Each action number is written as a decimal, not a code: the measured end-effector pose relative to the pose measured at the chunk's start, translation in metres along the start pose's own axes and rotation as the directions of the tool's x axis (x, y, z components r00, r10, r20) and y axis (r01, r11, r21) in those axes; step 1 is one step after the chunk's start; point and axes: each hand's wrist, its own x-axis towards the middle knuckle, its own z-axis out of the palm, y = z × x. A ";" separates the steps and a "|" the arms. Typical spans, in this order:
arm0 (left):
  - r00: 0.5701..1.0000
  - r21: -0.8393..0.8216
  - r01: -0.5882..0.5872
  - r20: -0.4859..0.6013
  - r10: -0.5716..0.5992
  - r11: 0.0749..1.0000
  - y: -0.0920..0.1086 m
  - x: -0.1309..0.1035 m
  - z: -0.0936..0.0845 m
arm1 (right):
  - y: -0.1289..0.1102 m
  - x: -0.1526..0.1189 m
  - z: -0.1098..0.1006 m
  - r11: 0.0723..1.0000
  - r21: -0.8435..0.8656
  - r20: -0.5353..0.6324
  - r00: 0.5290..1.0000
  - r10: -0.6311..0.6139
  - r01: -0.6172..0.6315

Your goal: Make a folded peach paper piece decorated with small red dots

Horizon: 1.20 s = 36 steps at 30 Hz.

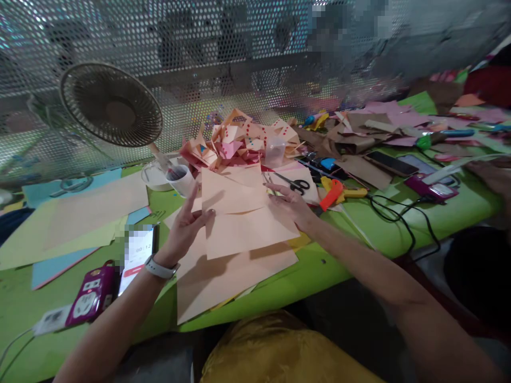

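Note:
Two overlapping peach paper pieces [243, 229] are between my hands, above a larger peach sheet [235, 276] on the green table. My left hand [186, 231], with a white watch at the wrist, holds the left edge, its thumb on the paper and index finger pointing up. At the right edge, my right hand [289, 205] has its fingers bent against the upper piece. Just beyond that hand lie black-handled scissors [293, 183] on paper. The undersides of the papers and some fingertips are hidden.
Behind are folded paper pieces [239, 141], a white cup [181, 180] and a fan [112, 103]. A lit phone [139, 250] and purple power bank [92, 291] lie left. Orange-handled tool [332, 194], cables [403, 213] and a dark phone [391, 163] are right.

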 end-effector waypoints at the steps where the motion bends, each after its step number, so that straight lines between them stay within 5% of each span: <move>1: 1.000 0.010 -0.009 0.000 0.009 1.000 0.001 -0.001 0.001 | -0.003 -0.001 -0.001 0.999 -0.013 0.019 0.999 -0.032 0.032; 11: 0.995 -0.150 -0.009 -0.096 -0.006 0.989 0.000 -0.004 0.004 | -0.025 -0.005 -0.006 0.989 -0.082 0.061 0.991 -0.117 0.122; 19: 0.995 0.009 -0.092 -0.024 0.093 0.996 0.000 -0.010 0.001 | -0.031 -0.008 -0.007 0.964 -0.200 0.049 0.985 -0.167 0.174; 23: 0.986 0.128 -0.160 -0.022 0.164 0.979 0.007 -0.014 0.002 | -0.039 -0.012 -0.010 0.975 -0.194 0.053 0.994 -0.099 0.107; 31: 0.983 0.094 -0.182 0.024 0.181 0.979 0.007 -0.014 0.000 | -0.042 -0.016 -0.017 0.985 -0.168 0.092 0.996 -0.018 0.034; 36: 0.970 0.226 -0.238 -0.002 0.245 0.945 0.009 -0.013 -0.001 | -0.040 -0.014 -0.013 0.980 -0.191 0.044 0.997 -0.056 0.064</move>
